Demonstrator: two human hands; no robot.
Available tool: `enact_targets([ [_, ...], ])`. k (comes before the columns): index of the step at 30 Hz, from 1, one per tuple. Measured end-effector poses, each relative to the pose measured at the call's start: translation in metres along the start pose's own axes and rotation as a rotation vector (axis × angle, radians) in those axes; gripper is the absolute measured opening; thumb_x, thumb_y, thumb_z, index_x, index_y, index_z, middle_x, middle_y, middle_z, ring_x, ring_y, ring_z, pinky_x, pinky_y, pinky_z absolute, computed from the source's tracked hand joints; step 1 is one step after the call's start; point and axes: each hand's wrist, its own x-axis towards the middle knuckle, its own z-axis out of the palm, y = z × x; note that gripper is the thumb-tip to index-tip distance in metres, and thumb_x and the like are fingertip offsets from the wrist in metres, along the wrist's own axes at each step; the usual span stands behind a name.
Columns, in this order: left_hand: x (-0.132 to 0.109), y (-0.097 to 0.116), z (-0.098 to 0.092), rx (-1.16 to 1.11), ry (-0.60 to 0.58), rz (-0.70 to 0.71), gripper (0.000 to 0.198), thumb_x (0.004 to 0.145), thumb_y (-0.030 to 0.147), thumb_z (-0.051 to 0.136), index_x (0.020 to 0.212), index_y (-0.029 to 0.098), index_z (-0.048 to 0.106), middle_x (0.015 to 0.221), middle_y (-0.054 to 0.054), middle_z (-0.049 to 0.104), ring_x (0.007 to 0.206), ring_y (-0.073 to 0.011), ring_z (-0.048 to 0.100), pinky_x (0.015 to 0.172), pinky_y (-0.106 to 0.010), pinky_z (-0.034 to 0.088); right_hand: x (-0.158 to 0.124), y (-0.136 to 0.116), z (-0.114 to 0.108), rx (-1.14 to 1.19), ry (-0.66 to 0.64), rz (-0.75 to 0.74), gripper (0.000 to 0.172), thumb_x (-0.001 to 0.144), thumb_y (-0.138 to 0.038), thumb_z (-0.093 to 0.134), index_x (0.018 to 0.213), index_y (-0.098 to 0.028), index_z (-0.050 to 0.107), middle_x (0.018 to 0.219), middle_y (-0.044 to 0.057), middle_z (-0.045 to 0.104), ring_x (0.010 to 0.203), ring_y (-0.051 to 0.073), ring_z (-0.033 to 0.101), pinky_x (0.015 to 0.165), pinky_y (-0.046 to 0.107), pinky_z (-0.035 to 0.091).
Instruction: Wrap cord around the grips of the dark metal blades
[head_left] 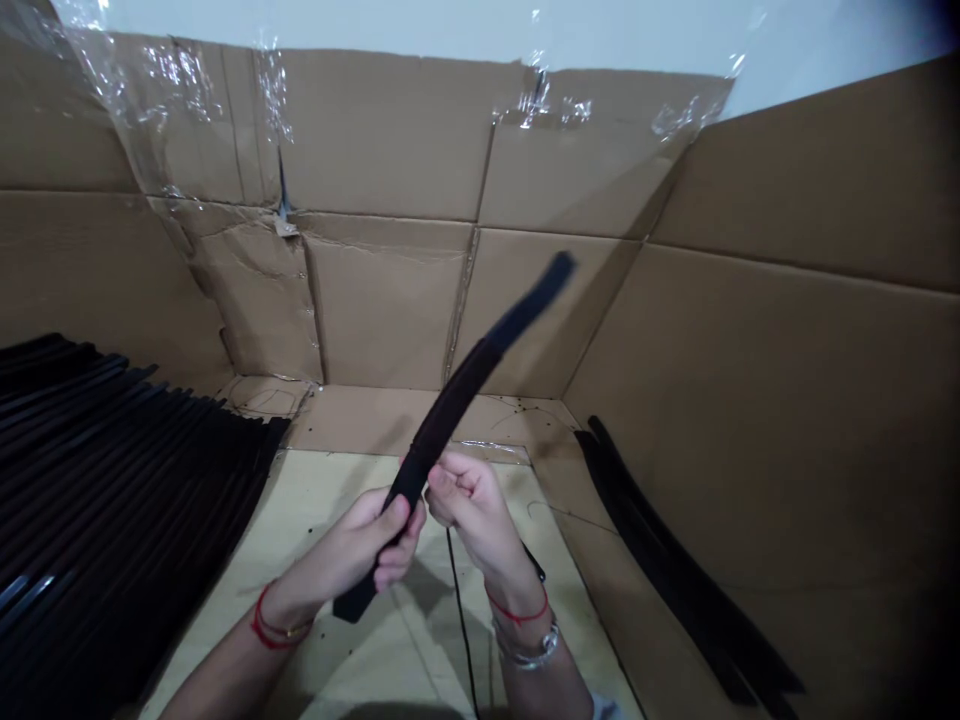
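Firmly, the left hand wraps the black strip, fingers curled tight. The right hand pinches it just above.

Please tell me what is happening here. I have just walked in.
A person holds a long, curved black strip in both hands. The left hand grips it near its lower end, and the right hand pinches it just above. To the left lies a large row of similar black strips. A smaller pile of black strips rests against the cardboard lining on the right.
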Motion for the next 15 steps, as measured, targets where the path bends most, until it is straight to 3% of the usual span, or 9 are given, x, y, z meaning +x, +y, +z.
enact_targets([
  [2,0.000,0.001,-0.001,0.024,-0.066,0.008,0.056,0.082,0.070,0.045,0.081,0.015,0.052,0.050,0.006,0.042,0.040,-0.0071,0.036,0.041,-0.020,0.030,-0.002,-0.001,0.000,0.002,0.021,-0.036,0.039,0.078,-0.052,0.069,0.064,-0.016,0.062,0.046,-0.007,0.036,0.041,0.006,0.025,0.039,0.020,0.023],
  [4,0.001,0.002,-0.002,0.162,0.143,0.102,0.049,0.081,0.064,0.056,0.079,0.015,0.053,0.054,0.003,0.049,0.047,-0.0081,0.043,0.046,-0.020,0.032,-0.002,-0.002,0.000,-0.030,0.127,-0.116,0.040,0.079,-0.049,0.070,0.061,-0.016,0.059,0.050,-0.005,0.042,0.045,0.007,0.032,0.043,0.021,0.029],
  [6,0.003,0.001,0.000,0.183,0.292,0.120,0.044,0.083,0.060,0.056,0.079,0.016,0.051,0.053,0.004,0.048,0.045,-0.0073,0.040,0.045,-0.019,0.030,0.000,-0.001,0.001,-0.023,0.128,-0.106,0.039,0.078,-0.052,0.070,0.067,-0.015,0.064,0.051,-0.005,0.043,0.045,0.007,0.031,0.042,0.020,0.028],
  [8,0.005,-0.003,0.001,0.088,0.223,0.042,0.050,0.086,0.067,0.042,0.079,0.018,0.047,0.047,0.008,0.040,0.037,-0.0059,0.029,0.038,-0.019,0.023,0.002,0.001,0.002,0.036,0.039,-0.020,0.042,0.073,-0.055,0.072,0.077,-0.014,0.069,0.049,-0.007,0.040,0.042,0.005,0.024,0.038,0.020,0.022],
  [10,0.007,-0.007,0.003,0.056,0.129,0.013,0.058,0.084,0.074,0.032,0.079,0.018,0.046,0.045,0.010,0.034,0.035,-0.0053,0.022,0.036,-0.020,0.017,0.003,0.002,0.005,0.087,0.026,0.030,0.043,0.067,-0.054,0.077,0.081,-0.013,0.070,0.050,-0.006,0.045,0.040,0.005,0.026,0.037,0.019,0.023],
  [13,0.005,-0.010,0.005,0.166,0.238,0.127,0.054,0.082,0.070,0.047,0.085,0.016,0.049,0.053,0.007,0.040,0.045,-0.0061,0.031,0.041,-0.018,0.022,0.001,0.001,0.012,0.088,0.180,-0.025,0.038,0.064,-0.048,0.081,0.081,-0.015,0.071,0.058,-0.001,0.058,0.046,0.009,0.045,0.040,0.021,0.038],
  [15,0.000,-0.008,0.006,0.108,0.256,0.086,0.048,0.083,0.065,0.051,0.086,0.016,0.050,0.056,0.007,0.037,0.046,-0.0055,0.028,0.042,-0.017,0.021,-0.003,-0.001,0.015,0.075,0.196,-0.037,0.035,0.066,-0.047,0.080,0.079,-0.016,0.071,0.061,0.001,0.063,0.051,0.012,0.053,0.044,0.022,0.044],
])
